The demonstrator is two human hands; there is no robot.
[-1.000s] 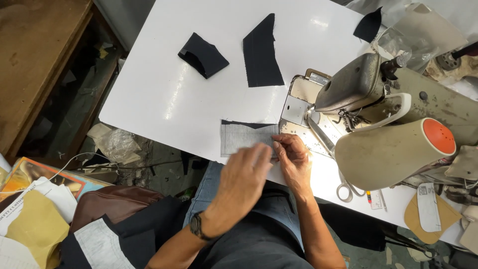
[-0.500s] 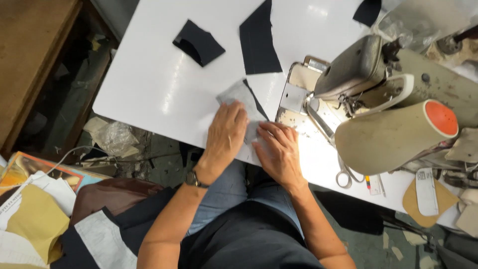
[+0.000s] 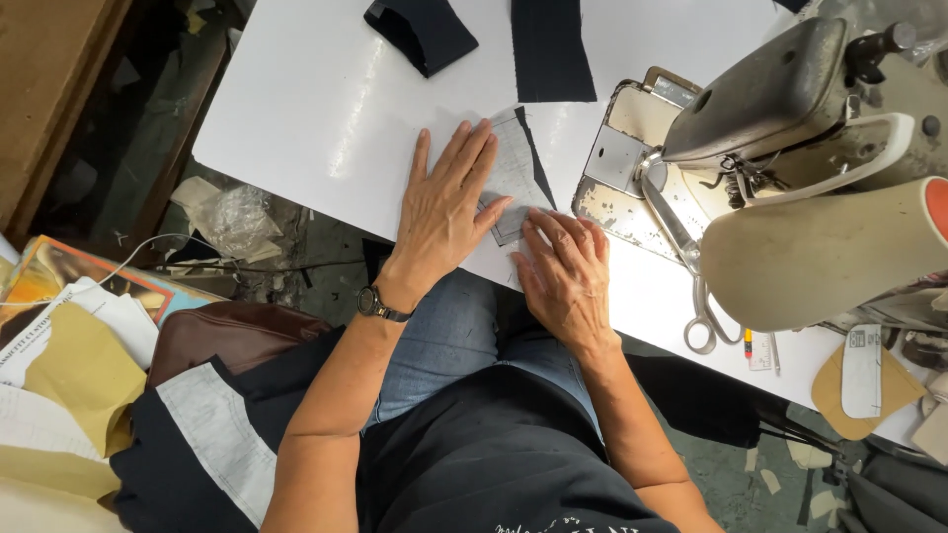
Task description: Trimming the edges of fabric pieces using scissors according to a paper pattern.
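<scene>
At the middle of the frame, your two hands lie flat, fingers spread, on one grey cloth piece (image 3: 515, 173) at the near edge of the white table (image 3: 316, 109): left hand (image 3: 446, 209), right hand (image 3: 565, 276). Two dark cloth pieces sit at top centre. A second ago your fingers pinched the cloth; now they press it.
</scene>
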